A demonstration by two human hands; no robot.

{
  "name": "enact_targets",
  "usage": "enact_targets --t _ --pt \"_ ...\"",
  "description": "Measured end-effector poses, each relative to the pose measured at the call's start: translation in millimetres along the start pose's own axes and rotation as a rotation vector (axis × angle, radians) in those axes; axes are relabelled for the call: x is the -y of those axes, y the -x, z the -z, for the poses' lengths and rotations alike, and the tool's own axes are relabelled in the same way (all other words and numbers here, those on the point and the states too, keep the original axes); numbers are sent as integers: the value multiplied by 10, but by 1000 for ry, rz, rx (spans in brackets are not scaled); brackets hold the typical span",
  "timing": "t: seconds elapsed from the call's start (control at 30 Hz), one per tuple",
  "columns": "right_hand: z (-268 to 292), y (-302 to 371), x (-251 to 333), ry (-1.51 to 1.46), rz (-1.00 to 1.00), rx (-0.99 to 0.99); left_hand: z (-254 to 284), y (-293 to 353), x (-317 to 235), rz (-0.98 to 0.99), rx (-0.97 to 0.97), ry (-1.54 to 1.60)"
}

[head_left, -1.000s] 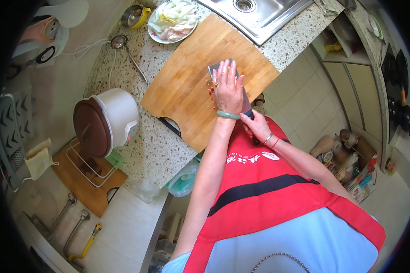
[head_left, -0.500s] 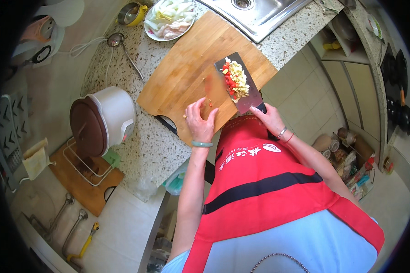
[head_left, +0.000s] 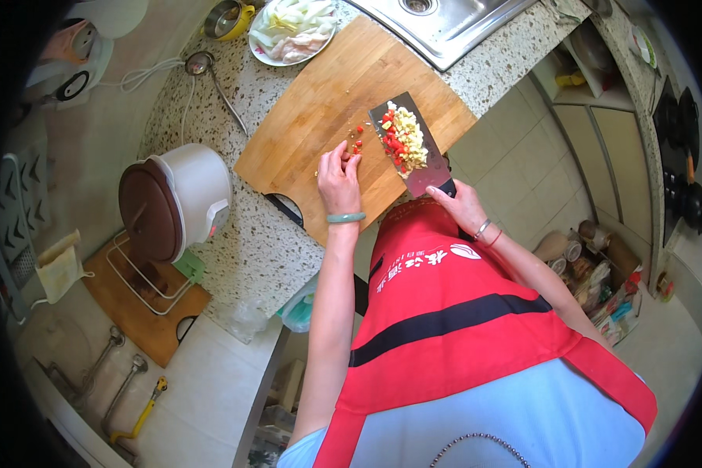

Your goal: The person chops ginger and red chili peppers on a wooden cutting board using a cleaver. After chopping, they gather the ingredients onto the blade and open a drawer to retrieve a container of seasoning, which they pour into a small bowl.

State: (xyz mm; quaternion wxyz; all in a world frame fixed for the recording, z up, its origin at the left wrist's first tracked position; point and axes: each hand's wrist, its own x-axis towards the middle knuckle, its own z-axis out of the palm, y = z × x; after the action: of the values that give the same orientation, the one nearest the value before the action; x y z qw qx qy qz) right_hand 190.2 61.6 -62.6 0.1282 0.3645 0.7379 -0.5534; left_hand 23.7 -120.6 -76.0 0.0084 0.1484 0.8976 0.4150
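Note:
My right hand [head_left: 462,209] grips the black handle of a cleaver [head_left: 420,182], its wide blade lying flat over the right side of a wooden cutting board [head_left: 296,125]. Heaped on the blade are chopped red pepper [head_left: 396,147] and pale yellow minced bits [head_left: 410,139], which look like garlic. Left of the blade, my left hand [head_left: 340,186] rests low over the board, its fingers drawn together. A few red pepper scraps [head_left: 357,145] lie on the wood right at its fingertips. Whether any scrap is between the fingers is hidden.
Behind the board stand a plate of sliced pale vegetables [head_left: 292,30] and a steel sink [head_left: 476,31]. To the left are a ladle [head_left: 200,64], a rice cooker [head_left: 187,199] and a smaller wooden board [head_left: 113,300]. The counter's front edge runs close to my apron.
My left hand has drawn its spread fingers together and moved up slightly toward the red scraps, which now sit closer together. The loaded cleaver stays nearly where it was in my right hand.

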Motion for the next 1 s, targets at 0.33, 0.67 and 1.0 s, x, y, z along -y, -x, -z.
enact_targets --t 0.33,0.67,1.0 --pt "-141 66 104 60 47 -9 27 -84 -194 64 45 87" --pt "-139 72 143 44 -4 26 35 -164 -147 75 107 122" --pt "-194 118 173 14 3 16 39 -142 -127 31 203 21"
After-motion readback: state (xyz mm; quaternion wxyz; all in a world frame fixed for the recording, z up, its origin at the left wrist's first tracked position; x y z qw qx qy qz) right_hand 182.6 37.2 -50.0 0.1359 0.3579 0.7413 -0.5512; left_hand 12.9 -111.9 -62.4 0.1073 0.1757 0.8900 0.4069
